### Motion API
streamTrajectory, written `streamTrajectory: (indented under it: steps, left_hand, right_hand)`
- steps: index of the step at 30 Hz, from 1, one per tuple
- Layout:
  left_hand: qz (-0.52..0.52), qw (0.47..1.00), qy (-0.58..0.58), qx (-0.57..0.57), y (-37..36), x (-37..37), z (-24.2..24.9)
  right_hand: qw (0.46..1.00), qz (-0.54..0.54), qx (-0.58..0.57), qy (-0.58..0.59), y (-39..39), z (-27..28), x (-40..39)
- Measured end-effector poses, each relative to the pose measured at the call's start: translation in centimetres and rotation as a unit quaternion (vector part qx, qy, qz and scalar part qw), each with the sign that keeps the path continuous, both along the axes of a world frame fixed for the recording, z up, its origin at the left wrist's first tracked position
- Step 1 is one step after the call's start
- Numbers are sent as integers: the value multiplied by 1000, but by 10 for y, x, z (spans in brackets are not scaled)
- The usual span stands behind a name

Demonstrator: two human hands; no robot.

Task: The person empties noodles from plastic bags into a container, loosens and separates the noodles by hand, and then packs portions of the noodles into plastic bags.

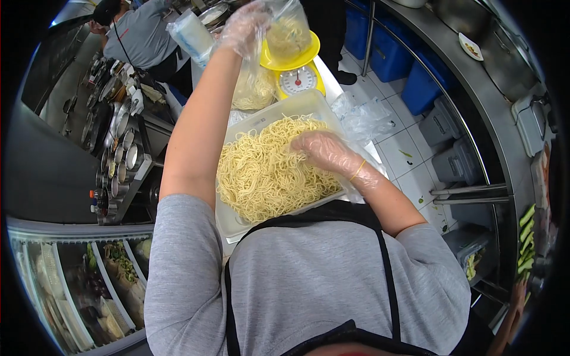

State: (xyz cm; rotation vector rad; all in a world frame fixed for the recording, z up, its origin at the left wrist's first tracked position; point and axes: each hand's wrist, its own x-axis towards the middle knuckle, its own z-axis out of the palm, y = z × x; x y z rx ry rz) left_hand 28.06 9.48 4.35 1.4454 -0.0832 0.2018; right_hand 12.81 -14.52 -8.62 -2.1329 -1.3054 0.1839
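My left hand (244,28), in a clear plastic glove, is stretched far forward with its fingers closed on the top of a clear plastic bag (289,32). Some noodles show in the bag, which rests on the yellow pan (309,54) of a dial kitchen scale (298,80). Nearer to me, a translucent plastic tub (237,127) holds a large heap of yellow noodles (270,169). My right hand (323,152), also gloved and with a yellow band at the wrist, is at the heap's right side, its fingers curled into the noodles.
Another bag of noodles (255,89) lies left of the scale, and loose plastic bags (368,117) lie right of the tub. A co-worker (139,38) stands at the far left by stacked pans. Blue bins (424,80) sit under the steel counter (469,68) on the right.
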Motion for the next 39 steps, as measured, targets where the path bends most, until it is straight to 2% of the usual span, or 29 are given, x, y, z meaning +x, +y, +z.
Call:
streamTrajectory:
  steps: [2,3,5,6,10,13,14,16,17,18,19,20,21,23,24,25,26,28,30,31,32,34,35,36,38,39]
  left_hand:
    - [-23,998,-41,-28,-9,-2,31]
    - [-85,995,-40,-44,-6,-9,42]
    - [-206,975,-42,-77,0,-23,61]
    - [-72,994,-40,-65,-7,-56,64]
    - [-2,1000,-10,-14,-14,-160,76]
    - [60,997,19,38,-17,-218,79]
    - [64,997,16,36,-20,-231,73]
    - [142,989,46,2,-23,-252,42]
    - [145,988,45,-1,-16,-261,26]
    - [132,988,71,-46,-4,-270,9]
    - [117,984,95,-91,6,-279,-3]
    - [116,985,91,-92,13,-287,-10]
    - [154,981,85,-87,19,-297,-15]
    - [235,964,73,-100,19,-309,-16]
    - [237,963,71,-104,17,-314,-17]
    - [232,965,72,-97,15,-321,-19]
    - [228,967,71,-90,15,-326,-19]
    - [226,966,74,-99,18,-327,-28]
    - [197,971,81,-111,16,-324,-31]
    - [169,974,77,-127,13,-322,-30]
    - [171,974,79,-130,6,-319,-26]
    - [131,983,45,-119,-10,-307,-9]
    - [88,984,35,-153,-14,-304,-3]
    - [88,983,33,-155,-16,-300,4]
    - [80,990,28,-111,-17,-290,12]
    - [76,990,29,-112,-14,-287,12]
  right_hand:
    - [999,4,37,-29,-3,22,6]
    - [996,8,71,-55,-6,29,8]
    - [995,-5,61,-76,-11,34,25]
    - [993,-24,57,-100,-13,37,33]
    - [998,-58,9,-38,-17,71,42]
    - [997,31,70,-19,-15,109,43]
    - [997,35,69,-22,-12,122,44]
    - [991,81,76,-76,-5,148,39]
    - [996,80,36,-22,-1,163,33]
    - [996,82,33,-22,8,163,28]
    - [991,129,32,-9,17,161,24]
    - [984,175,31,2,25,158,21]
    - [972,222,-10,82,33,152,23]
    - [967,132,-118,181,46,125,39]
    - [958,60,-243,138,57,111,51]
    - [927,-12,-363,91,67,94,58]
    - [923,45,-383,-2,67,76,60]
    - [906,103,-398,-98,63,15,70]
    - [953,-27,-285,-96,64,-68,88]
    - [975,7,-198,-96,60,-70,91]
    - [975,9,-201,-95,55,-70,98]
    - [964,109,-225,-95,48,14,93]
    - [972,83,-221,9,47,55,83]
    - [969,54,-215,113,47,90,73]
    - [978,61,-163,116,47,129,65]
    - [972,41,-227,42,49,141,63]
